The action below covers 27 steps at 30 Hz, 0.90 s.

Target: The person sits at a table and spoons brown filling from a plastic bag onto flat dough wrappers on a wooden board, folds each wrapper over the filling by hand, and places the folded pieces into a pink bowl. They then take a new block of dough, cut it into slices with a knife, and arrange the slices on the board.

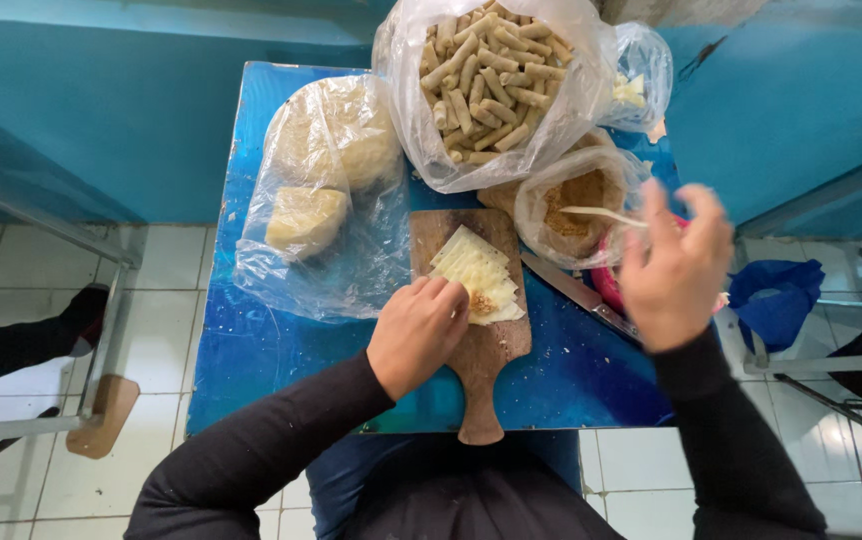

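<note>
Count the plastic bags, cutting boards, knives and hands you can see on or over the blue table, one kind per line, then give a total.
Plastic bags: 4 (dough, rolls, filling, small bag)
Wooden cutting board: 1
Knife: 1
Hands: 2 (left hand, right hand)
Total: 8

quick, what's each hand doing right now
Left hand: curled, fingers pressing on the pale wrapper sheets on the wooden board; no clear grip.
Right hand: raised, motion-blurred; cannot tell whether it holds anything.
</note>
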Each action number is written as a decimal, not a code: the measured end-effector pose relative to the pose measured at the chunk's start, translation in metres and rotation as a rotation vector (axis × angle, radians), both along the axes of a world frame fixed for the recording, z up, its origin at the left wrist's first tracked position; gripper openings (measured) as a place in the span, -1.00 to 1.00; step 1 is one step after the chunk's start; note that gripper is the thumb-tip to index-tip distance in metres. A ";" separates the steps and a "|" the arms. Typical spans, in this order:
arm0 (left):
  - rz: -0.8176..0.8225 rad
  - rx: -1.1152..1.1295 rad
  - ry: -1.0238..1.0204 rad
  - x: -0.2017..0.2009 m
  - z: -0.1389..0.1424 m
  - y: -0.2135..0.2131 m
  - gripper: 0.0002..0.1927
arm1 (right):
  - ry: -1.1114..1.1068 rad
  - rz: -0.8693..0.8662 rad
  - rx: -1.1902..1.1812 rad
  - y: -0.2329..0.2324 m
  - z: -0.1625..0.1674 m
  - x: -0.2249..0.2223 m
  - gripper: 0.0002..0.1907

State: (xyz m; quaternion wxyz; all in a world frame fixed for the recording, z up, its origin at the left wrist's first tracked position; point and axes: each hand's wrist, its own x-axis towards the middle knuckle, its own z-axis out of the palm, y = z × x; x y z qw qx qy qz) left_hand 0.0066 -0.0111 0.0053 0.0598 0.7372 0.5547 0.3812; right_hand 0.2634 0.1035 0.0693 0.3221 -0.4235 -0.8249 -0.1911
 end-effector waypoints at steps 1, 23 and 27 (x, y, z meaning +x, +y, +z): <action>-0.021 -0.025 -0.059 0.000 -0.001 0.001 -0.87 | 0.010 0.032 -0.022 -0.008 -0.002 -0.004 -0.64; -0.165 0.016 -0.105 0.000 -0.009 0.005 -0.75 | 0.444 0.419 -1.034 -0.058 -0.047 -0.054 -0.80; -0.135 -0.020 -0.074 0.001 -0.015 0.006 -0.85 | 0.362 0.474 -0.864 -0.057 -0.043 -0.054 -0.79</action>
